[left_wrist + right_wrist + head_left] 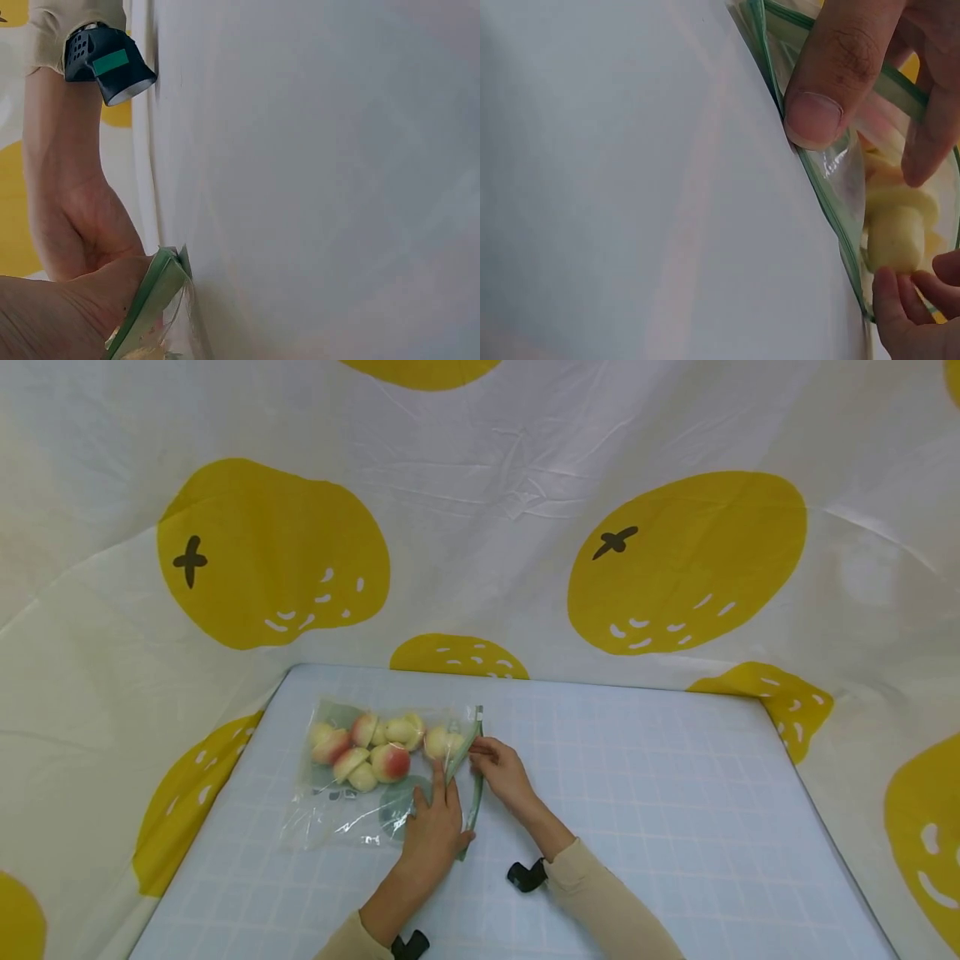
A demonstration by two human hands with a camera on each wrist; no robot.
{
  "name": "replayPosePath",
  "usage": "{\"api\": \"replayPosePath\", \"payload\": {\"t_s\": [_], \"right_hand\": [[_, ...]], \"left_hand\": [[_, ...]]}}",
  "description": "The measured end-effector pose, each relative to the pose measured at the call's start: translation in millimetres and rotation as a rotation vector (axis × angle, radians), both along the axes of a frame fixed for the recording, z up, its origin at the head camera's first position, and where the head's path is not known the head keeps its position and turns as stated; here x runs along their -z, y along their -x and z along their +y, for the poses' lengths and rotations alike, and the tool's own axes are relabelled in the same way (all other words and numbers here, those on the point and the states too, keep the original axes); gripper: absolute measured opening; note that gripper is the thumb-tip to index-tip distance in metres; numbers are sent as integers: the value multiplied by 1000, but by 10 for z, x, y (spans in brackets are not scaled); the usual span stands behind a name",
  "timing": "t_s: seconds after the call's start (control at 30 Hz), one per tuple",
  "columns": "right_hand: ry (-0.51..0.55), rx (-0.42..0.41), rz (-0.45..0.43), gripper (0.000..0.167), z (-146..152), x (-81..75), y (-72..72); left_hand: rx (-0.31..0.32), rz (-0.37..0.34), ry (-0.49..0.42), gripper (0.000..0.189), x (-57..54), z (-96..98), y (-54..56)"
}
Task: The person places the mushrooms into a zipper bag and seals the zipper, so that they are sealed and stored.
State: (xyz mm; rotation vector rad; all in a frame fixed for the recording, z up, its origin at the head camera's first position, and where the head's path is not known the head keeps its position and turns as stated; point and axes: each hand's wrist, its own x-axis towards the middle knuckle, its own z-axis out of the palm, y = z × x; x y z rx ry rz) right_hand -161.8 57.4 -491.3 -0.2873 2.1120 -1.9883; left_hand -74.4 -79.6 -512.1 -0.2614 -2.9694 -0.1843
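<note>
A clear zip bag [337, 822] with green zip strips lies flat on the table, its mouth facing right. Inside are several cream and red mushroom-shaped pieces [391, 763]. My left hand [433, 827] rests on the bag near its mouth, fingers mostly straight and pointing away from me. At the mouth's far part, my right hand [504, 770] pinches the green edge. In the right wrist view, the right thumb [817, 112] lies along one green strip [829, 202], and the two strips stand apart there. The left hand's fingertips [889, 289] appear beside a cream piece [896, 236].
A pale checked cloth covers the table [660, 802]. Behind and at both sides hangs a white curtain [480, 543] with large yellow fruit prints. Black wrist cameras sit at the right cuff [527, 876] and the left cuff [411, 945].
</note>
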Motion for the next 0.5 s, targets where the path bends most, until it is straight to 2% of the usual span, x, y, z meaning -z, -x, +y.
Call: {"api": "replayPosePath", "payload": {"t_s": [0.07,0.27,0.33,0.5], "right_hand": [[-8,-9,-4,32,-2,25,18],[8,2,-14,31,-24,290,119],[32,6,-37,32,-32,354,139],[137,15,-129,36,-47,402,155]], "left_hand": [[-3,-10,-3,101,4,2,0],[-6,-44,-25,99,7,12,5],[-8,-47,-28,99,7,13,9],[-11,-27,-26,99,13,2,12]]}}
